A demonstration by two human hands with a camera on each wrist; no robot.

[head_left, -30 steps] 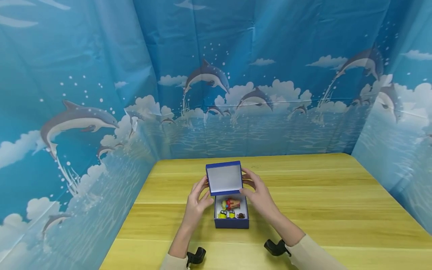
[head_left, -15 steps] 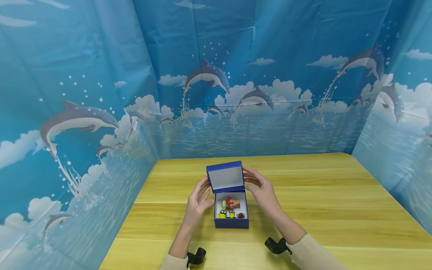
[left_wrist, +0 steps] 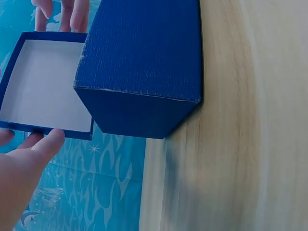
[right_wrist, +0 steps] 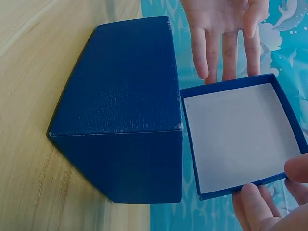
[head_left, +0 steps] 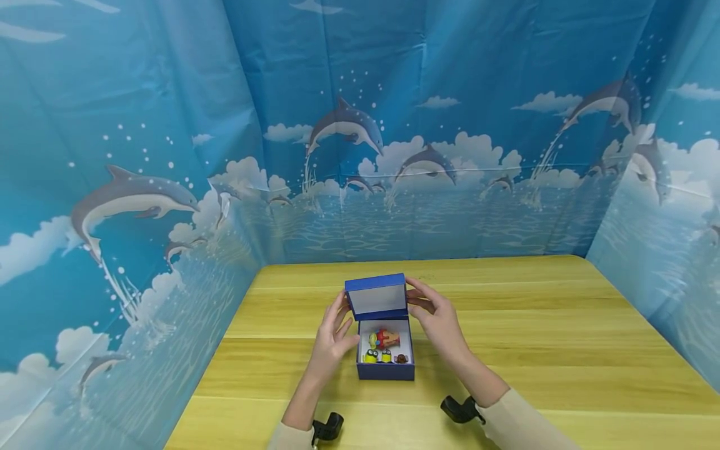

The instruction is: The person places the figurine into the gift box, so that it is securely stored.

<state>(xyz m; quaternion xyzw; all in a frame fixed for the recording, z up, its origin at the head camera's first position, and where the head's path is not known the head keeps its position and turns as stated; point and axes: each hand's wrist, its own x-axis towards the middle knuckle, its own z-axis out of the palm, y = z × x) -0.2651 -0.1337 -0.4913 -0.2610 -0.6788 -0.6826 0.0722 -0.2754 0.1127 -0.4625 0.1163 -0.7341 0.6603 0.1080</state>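
A small blue box (head_left: 385, 372) with a white inside sits on the table, uncovered. Inside it lie a larger toy figure (head_left: 385, 339) in red and yellow, two yellow goggle-eyed toy figures (head_left: 371, 356) and a small brown toy (head_left: 401, 359). Behind its rear rim, the blue box lid (head_left: 377, 301) stands tilted, its white inside facing me. My left hand (head_left: 329, 344) touches the lid's left edge with straight fingertips, thumb apart beside the box. My right hand (head_left: 441, 322) holds the lid's right edge, fingers round its upper corner and thumb near the lower one.
The yellow wood-grain table (head_left: 534, 337) reaches back to a blue curtain (head_left: 349, 231) printed with dolphins. A black wrist camera (head_left: 328, 427) is strapped below the left hand, and another black wrist camera (head_left: 460, 410) below the right.
The lid has shifted slightly right and come down, its top tilting forward over the box. My right thumb has slid off the lid's inner face to its side. The box and toys stay put.
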